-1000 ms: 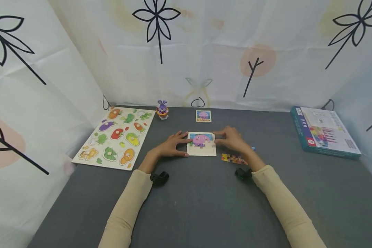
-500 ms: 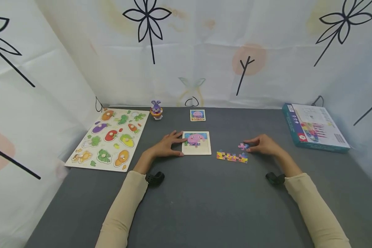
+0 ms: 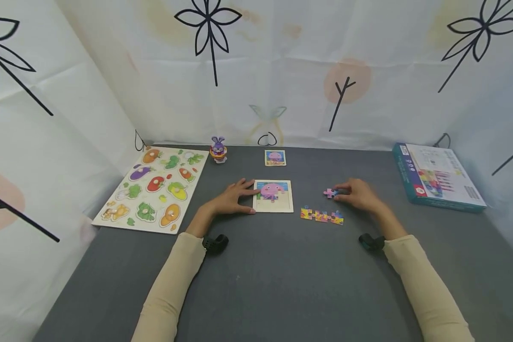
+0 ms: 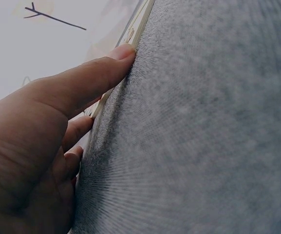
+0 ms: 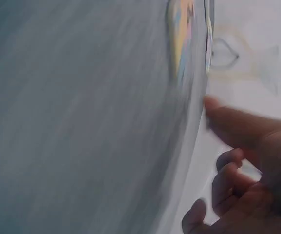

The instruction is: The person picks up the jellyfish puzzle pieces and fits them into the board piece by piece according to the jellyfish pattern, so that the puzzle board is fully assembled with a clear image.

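Observation:
A square puzzle board (image 3: 273, 208) lies mid-table, partly filled with a pink octopus picture. My left hand (image 3: 232, 198) rests at its left side, fingers spread; the index fingertip reaches onto the picture and the thumb touches the edge near the lower left corner. In the left wrist view the thumb (image 4: 89, 80) lies straight along the board's edge. To the board's right, my right hand (image 3: 359, 194) pinches a pink and blue puzzle piece (image 3: 329, 193). Below it lies a row of several loose yellow and pink puzzle pieces (image 3: 321, 216). The right wrist view is blurred.
Behind the board lies a small octopus picture card (image 3: 275, 157). A purple rabbit figurine (image 3: 218, 150) stands beside a large vegetable puzzle board (image 3: 154, 190) on the left. A teal and white box (image 3: 442, 175) lies at the back right, before a white printed cloth (image 3: 273, 71).
My right hand went from the board's right edge to the loose pieces, took up a pink and blue piece and has shifted slightly left with it. The left hand stays at the board.

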Tool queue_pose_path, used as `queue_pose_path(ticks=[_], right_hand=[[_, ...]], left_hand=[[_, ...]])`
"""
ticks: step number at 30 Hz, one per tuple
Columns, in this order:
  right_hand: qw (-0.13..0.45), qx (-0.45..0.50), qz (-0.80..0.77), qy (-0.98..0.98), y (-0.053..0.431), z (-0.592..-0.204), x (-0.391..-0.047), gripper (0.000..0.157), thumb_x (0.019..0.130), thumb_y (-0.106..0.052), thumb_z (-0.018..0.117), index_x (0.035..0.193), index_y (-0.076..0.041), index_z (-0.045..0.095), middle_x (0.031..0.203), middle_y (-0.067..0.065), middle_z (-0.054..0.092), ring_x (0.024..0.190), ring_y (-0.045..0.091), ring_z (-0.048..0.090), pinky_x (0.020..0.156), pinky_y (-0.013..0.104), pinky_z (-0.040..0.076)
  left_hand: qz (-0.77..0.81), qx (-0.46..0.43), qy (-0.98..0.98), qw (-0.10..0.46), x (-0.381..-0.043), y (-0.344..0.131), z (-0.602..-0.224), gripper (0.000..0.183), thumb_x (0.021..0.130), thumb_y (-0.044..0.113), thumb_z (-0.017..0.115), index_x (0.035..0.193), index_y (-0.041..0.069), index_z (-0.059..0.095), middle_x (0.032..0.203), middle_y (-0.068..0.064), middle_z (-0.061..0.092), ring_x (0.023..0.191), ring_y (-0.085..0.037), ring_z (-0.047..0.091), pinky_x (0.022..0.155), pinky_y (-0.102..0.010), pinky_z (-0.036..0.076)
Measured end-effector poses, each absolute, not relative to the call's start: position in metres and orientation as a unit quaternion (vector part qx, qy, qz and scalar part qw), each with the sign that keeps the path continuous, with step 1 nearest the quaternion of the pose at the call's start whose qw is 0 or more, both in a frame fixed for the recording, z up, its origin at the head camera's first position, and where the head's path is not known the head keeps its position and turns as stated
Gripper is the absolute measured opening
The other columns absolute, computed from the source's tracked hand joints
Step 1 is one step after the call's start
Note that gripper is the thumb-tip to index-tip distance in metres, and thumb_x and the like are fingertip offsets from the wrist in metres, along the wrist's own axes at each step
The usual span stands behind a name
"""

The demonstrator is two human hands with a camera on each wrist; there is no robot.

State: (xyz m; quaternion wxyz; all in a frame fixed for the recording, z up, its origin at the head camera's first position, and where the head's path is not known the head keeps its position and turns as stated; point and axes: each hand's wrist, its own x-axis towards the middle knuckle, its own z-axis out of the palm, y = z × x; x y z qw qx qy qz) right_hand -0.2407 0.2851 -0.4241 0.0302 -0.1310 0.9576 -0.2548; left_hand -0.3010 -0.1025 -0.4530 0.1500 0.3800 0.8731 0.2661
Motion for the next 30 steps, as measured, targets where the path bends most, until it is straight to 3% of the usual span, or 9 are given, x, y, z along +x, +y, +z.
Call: queue_pose_path(ticks=[4,12,18,24,30], right_hand=[[0.019,-0.152,-0.265,0.952,0.244,-0.419,-0.249,0.030,0.082,-0.012,0.068,0.108,0.000,0.067,0.071,0.006,0.040,0.066,0.018,0.033,0.060,0.030,0.025],[0.048,-0.185,-0.295,0.936,0.182,-0.419,-0.264,0.033,0.079,-0.017,0.072,0.108,-0.002,0.069,0.074,0.009,0.044,0.065,0.017,0.032,0.061,0.029,0.026],[0.069,-0.187,-0.341,0.919,0.175,-0.424,-0.269,0.031,0.078,-0.012,0.073,0.106,-0.001,0.069,0.064,0.004,0.038,0.057,0.014,0.028,0.057,0.026,0.026],[0.086,-0.242,-0.357,0.898,0.176,-0.428,-0.279,0.024,0.084,-0.004,0.064,0.108,0.000,0.068,0.050,-0.006,0.027,0.045,0.007,0.020,0.047,0.021,0.022],[0.125,-0.231,-0.346,0.901,0.169,-0.428,-0.287,0.023,0.085,-0.001,0.061,0.107,-0.001,0.068,0.041,-0.006,0.031,0.041,0.006,0.016,0.044,0.021,0.021]], left_hand=[[0.268,0.383,0.872,0.149,-0.300,-0.101,-0.451,0.068,0.081,0.034,0.069,0.140,0.018,0.041,0.154,-0.012,0.018,0.142,-0.036,0.002,0.110,-0.057,0.005],[0.269,0.386,0.869,0.152,-0.300,-0.097,-0.450,0.068,0.081,0.035,0.069,0.141,0.019,0.040,0.154,-0.011,0.017,0.142,-0.036,0.001,0.111,-0.057,0.005],[0.266,0.386,0.870,0.153,-0.301,-0.099,-0.452,0.067,0.081,0.033,0.069,0.141,0.019,0.040,0.154,-0.011,0.017,0.142,-0.035,0.001,0.111,-0.056,0.005],[0.266,0.385,0.871,0.152,-0.301,-0.101,-0.453,0.067,0.081,0.033,0.069,0.140,0.019,0.040,0.154,-0.011,0.017,0.142,-0.035,0.001,0.111,-0.056,0.005],[0.269,0.377,0.873,0.152,-0.302,-0.103,-0.454,0.067,0.081,0.035,0.069,0.141,0.019,0.040,0.154,-0.010,0.016,0.143,-0.035,0.001,0.111,-0.057,0.004]])
